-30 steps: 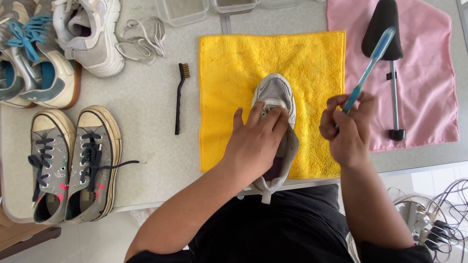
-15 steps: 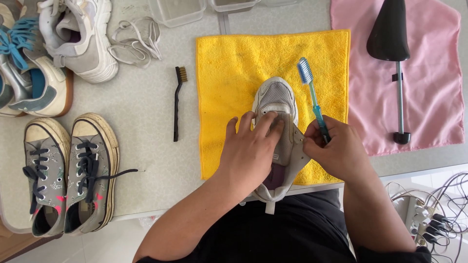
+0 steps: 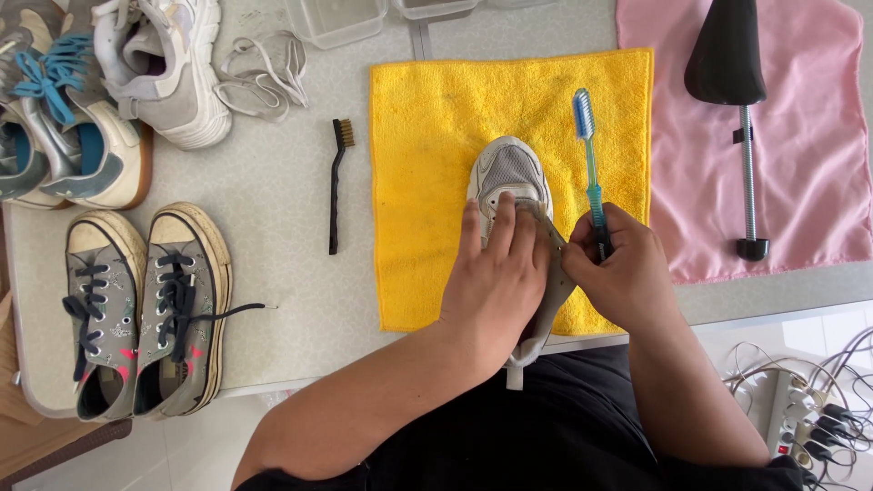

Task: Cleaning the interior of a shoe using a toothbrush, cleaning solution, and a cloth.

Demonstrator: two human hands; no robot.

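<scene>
The left hand lies palm down over the middle of a white shoe, fingers pressed together on the tongue just behind the mesh toe, covering most of the opening. The right hand meets it at the shoe's right edge: thumb and forefinger are pinched on the side flap, while the other fingers are closed round the handle of a blue toothbrush. The brush stands away from the hand toward the far side, bristle head well clear of the shoe and over the cloth.

The shoe sits toe far, heel near, on a yellow cloth spread flat on the grey table; its heel tab hangs over the near table edge.

Left of the cloth, just beside it, lies a small black wire brush, bristles far. Further left stand a pair of grey canvas sneakers with dark laces, one lace trailing right. Beyond them, far left, are a white trainer and shoes with blue laces, and loose white laces lie next to the trainer.

Right of the yellow cloth is a pink cloth bearing a black shoe tree with a metal rod. Clear tubs sit at the far edge. A power strip with cables shows near right, below the table.
</scene>
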